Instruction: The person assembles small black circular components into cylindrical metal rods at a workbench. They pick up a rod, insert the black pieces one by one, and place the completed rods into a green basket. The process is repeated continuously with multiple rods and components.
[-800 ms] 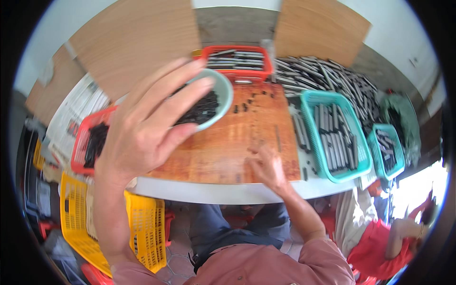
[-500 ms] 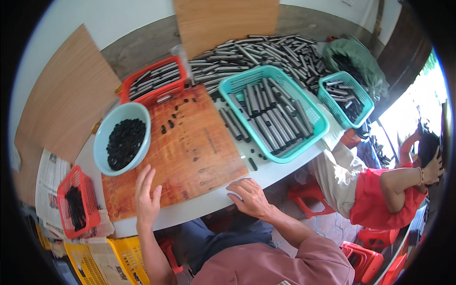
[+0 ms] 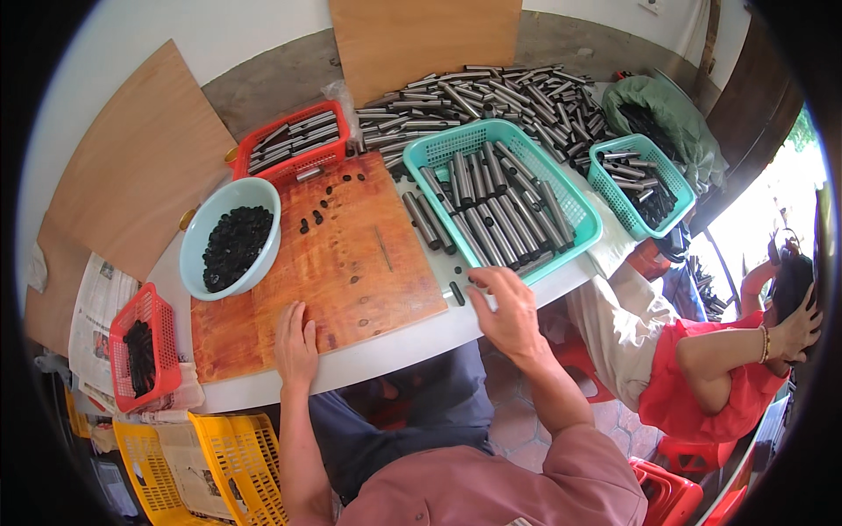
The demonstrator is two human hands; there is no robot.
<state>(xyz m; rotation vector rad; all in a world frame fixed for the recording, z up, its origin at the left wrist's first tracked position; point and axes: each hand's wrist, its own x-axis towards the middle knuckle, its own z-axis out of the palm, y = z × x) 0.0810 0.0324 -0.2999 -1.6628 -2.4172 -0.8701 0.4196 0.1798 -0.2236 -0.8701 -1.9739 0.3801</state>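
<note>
My left hand (image 3: 297, 344) rests at the near edge of the orange-brown wooden board (image 3: 351, 298), its fingers stretched out and holding nothing. Farther right, my right hand (image 3: 509, 317) is over the white table edge by the near corner of the teal basket (image 3: 584, 237). Its thumb and forefinger are apart, with nothing visible between them. Just left of it lies a short black rod (image 3: 457, 294). The basket holds metal tubes (image 3: 500, 223) with black ends. Two more tubes (image 3: 421, 221) lie beside it. Several small black caps (image 3: 317, 216) are scattered on the board.
A pale blue bowl (image 3: 189, 256) of black caps stands on the left. A red basket (image 3: 303, 162) of tubes sits behind the board, and a tube pile (image 3: 491, 92) covers the back. A smaller teal basket (image 3: 645, 232) stands right. Another person (image 3: 702, 377) in red sits at right.
My right hand has moved right and forward, toward the large teal basket's near corner. My left hand has come down onto the board's near edge. The view has shifted slightly.
</note>
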